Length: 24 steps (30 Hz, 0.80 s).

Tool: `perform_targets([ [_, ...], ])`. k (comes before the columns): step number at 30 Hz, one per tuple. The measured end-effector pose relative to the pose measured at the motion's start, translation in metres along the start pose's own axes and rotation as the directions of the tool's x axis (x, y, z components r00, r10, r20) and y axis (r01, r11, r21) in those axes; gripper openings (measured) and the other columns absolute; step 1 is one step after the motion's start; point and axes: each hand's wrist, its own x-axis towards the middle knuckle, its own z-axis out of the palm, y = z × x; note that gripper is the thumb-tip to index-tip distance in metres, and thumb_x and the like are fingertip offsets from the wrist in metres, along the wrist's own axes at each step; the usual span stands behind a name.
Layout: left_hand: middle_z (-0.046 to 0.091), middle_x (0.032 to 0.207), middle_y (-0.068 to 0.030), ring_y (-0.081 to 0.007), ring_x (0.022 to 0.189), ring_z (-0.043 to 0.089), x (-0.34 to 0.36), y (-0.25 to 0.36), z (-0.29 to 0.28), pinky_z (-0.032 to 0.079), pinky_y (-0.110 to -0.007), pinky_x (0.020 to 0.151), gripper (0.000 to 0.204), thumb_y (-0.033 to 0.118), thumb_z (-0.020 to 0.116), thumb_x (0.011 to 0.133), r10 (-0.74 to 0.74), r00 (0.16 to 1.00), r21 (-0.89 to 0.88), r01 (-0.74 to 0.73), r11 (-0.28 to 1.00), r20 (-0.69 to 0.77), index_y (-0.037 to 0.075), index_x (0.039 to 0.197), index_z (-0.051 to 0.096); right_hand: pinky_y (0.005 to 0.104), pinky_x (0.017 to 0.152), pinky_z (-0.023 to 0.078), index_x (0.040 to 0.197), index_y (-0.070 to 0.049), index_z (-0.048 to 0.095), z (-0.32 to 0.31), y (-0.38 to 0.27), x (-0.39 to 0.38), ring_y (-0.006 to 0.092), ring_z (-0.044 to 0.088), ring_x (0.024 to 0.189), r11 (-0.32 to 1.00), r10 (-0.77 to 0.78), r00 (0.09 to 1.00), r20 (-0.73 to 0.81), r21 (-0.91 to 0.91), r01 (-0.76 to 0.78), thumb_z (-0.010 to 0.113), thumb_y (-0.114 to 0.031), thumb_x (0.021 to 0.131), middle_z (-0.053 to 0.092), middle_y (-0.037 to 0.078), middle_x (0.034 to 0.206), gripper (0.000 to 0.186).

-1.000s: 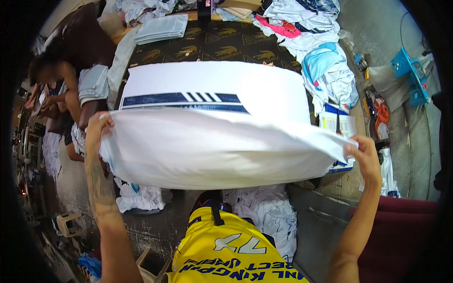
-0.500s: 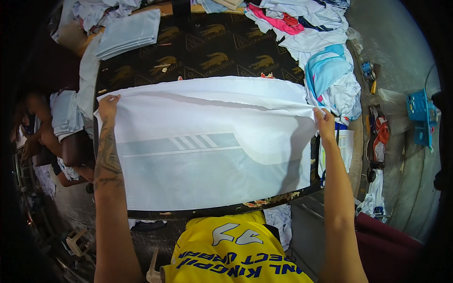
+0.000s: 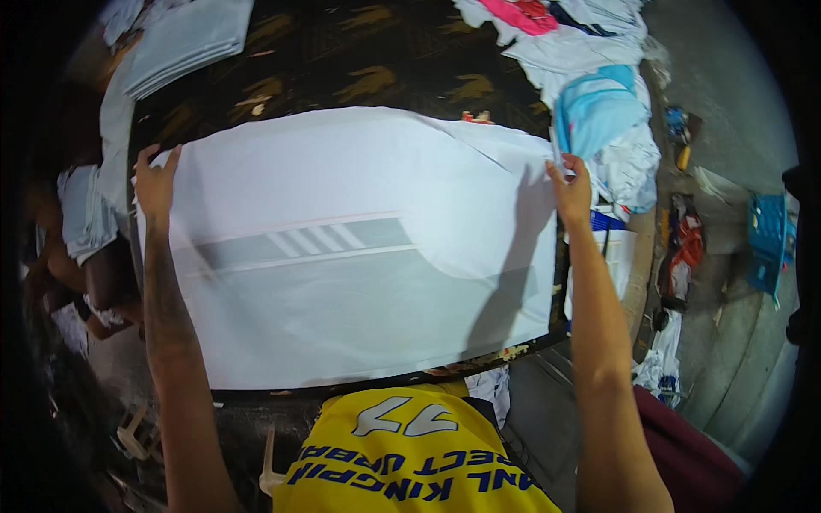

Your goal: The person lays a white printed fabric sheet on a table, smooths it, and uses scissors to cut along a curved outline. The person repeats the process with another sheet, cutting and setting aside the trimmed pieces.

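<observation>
A large white garment (image 3: pixel 359 248) lies spread flat on the dark patterned table (image 3: pixel 342 77), its grey stripe band showing faintly through the cloth. My left hand (image 3: pixel 156 181) presses on the garment's far left corner with fingers apart. My right hand (image 3: pixel 571 190) rests on the far right edge, fingers pinching the cloth. Both forearms reach up from the lower edge on either side of the garment. My yellow shirt with blue and white print (image 3: pixel 419 453) fills the bottom centre.
A stack of folded grey-white cloth (image 3: pixel 184 38) sits at the table's far left. A heap of white, light blue and pink garments (image 3: pixel 590 77) lies at the far right. Another person (image 3: pixel 85 248) sits at the left. Clutter and a blue box (image 3: pixel 767 239) lie on the floor at right.
The garment, held up folded in the air a second ago, has been flipped over and laid flat on the table. Both hands moved forward to its far corners.
</observation>
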Motion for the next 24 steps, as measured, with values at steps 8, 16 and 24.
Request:
perform_targets([
  [8,0.064,0.127,-0.0106,-0.0341,0.128,0.056,-0.350,0.174,0.057,0.038,-0.053,0.112,0.052,0.021,0.086,0.081,0.677,0.602,-0.436,-0.520,0.734,0.423,0.011,0.128,0.064,0.0406,0.080,0.054,0.102,0.000,0.075,-0.121,0.035,-0.215,0.0299,0.070,0.085,0.922,0.385,0.869,0.312,-0.180,-0.344,0.086,-0.017,0.088,0.073,0.015,0.092,0.025],
  [16,0.064,0.126,-0.0098,-0.0294,0.123,0.058,-0.444,0.314,0.057,0.045,-0.046,0.103,0.035,0.025,0.073,0.094,0.812,-0.091,-0.629,-0.683,0.371,0.577,0.011,0.126,0.070,0.0501,0.078,0.053,0.103,-0.002,0.065,-0.132,0.051,-0.281,0.0392,0.067,0.087,0.910,0.383,0.882,0.276,-0.278,-0.308,0.081,-0.028,0.094,0.069,0.016,0.096,0.032],
  [24,0.049,0.154,-0.0138,-0.0324,0.145,0.045,-0.388,0.393,0.144,0.035,-0.055,0.119,0.070,0.036,0.086,0.084,0.850,0.335,-0.396,-0.773,0.495,0.407,0.015,0.146,0.060,0.0497,0.075,0.054,0.095,0.002,0.072,-0.145,0.084,-0.272,0.0435,0.071,0.085,0.920,0.380,0.815,0.438,-0.082,-0.384,0.077,-0.028,0.095,0.073,0.023,0.089,0.030],
])
